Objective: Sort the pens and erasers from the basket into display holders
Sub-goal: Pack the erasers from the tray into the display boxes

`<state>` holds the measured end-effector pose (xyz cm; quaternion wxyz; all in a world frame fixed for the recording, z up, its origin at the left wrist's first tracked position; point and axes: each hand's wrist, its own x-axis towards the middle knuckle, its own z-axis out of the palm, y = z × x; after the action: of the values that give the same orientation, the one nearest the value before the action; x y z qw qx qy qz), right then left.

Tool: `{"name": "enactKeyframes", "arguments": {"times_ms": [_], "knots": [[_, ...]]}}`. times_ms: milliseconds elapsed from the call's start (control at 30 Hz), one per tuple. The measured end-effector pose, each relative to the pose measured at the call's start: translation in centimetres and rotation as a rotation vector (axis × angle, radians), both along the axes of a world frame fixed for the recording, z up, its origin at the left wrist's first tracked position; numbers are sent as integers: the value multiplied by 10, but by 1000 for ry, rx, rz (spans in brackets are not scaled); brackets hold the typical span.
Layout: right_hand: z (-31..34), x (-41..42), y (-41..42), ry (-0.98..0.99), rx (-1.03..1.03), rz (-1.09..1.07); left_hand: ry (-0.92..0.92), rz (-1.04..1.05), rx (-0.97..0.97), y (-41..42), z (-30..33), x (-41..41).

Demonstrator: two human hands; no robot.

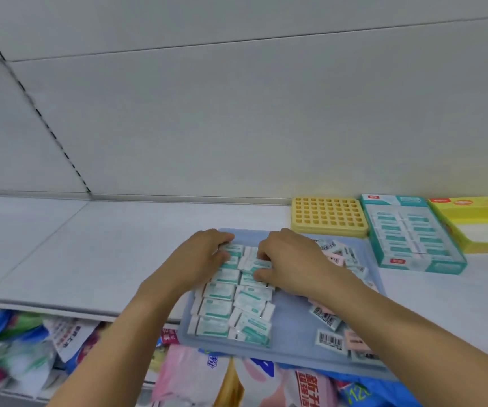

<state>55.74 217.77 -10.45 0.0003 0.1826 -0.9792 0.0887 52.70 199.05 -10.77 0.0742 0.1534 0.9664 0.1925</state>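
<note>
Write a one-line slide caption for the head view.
Both hands, left hand and right hand, gather teal-wrapped erasers in a blue tray beside display holders.

Two hands, the left hand (207,257) and the right hand (291,261), are over one blue tray (291,345). Three display holders stand at the far right: one yellow grid holder (329,216), one teal box (413,233), one yellow box (477,223). The wrapped erasers (222,306) lie in two columns, too overlapped for an exact count.
</note>
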Motion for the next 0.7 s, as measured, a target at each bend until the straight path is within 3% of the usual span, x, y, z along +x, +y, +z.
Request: {"name": "enactKeyframes", "arguments": {"times_ms": [167,300,467,600,700], "knots": [[0,-3,-1,43,-26,-11,69,-60,-66,4,10,-12],[5,0,30,131,-197,-52,88,-55,-43,8,12,-15],[9,-7,130,227,-408,-378,160,78,409,36,18,-13],[5,-25,203,214,-200,-615,-37,104,796,81,23,-13],[-3,-39,221,112,20,-561,-176,90,931,109,22,-12]]}}
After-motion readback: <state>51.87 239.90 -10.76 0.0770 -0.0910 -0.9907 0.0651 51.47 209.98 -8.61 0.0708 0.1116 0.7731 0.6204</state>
